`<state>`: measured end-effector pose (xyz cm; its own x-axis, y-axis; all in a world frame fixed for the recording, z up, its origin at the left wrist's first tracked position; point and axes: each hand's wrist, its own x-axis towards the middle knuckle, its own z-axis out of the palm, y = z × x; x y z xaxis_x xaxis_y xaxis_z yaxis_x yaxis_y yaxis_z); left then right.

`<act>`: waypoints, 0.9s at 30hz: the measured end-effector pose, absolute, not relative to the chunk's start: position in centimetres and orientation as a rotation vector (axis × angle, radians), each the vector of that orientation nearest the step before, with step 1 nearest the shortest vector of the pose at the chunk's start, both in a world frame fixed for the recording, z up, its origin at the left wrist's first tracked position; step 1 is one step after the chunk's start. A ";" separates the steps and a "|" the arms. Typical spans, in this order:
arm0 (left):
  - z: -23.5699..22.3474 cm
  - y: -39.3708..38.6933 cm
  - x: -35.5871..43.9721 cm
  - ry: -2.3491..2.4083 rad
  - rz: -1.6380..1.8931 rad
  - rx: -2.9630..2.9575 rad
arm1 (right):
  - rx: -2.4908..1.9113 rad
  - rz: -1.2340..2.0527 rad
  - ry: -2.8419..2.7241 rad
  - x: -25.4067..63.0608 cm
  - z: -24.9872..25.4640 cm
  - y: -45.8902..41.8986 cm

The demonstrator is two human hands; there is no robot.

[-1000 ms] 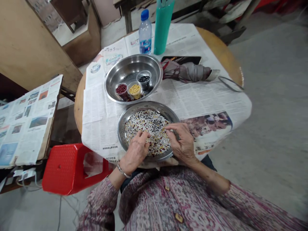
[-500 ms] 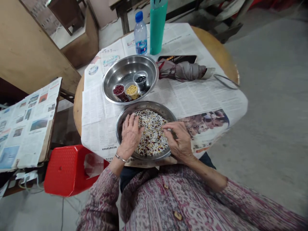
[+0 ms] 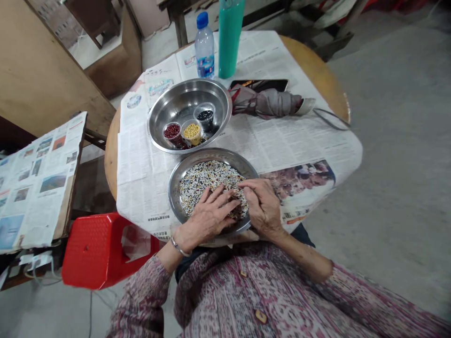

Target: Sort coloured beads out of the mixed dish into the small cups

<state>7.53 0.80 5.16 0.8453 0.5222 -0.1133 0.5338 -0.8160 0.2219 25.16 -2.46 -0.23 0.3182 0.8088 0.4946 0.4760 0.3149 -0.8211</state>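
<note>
Where the grains sit: mixed grains (image 3: 211, 180) fill a steel plate (image 3: 172, 192) on a round table (image 3: 112, 159) with newspaper (image 3: 137, 188) on it.
Left hand (image 3: 207, 218): flat, fingers wide, lying on the grains.
Right hand (image 3: 262, 204): fingers curled close, touching grains by the plate's edge; if it holds any, I cannot tell.
Nearby: a big steel bowl (image 3: 153, 126) holds three small cups of beans (image 3: 192, 134).
</note>
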 end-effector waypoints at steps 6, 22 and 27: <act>6.3 1.4 4.1 1.109 0.114 2.686 | -1.345 0.342 -1.327 25.2 -0.1 -2.5; 9.3 -0.4 6.0 0.884 -0.329 2.471 | -1.333 0.318 -1.334 25.2 -0.3 -2.4; 7.2 0.4 8.1 0.990 -0.033 2.480 | -1.328 0.331 -1.313 25.1 -0.4 -2.3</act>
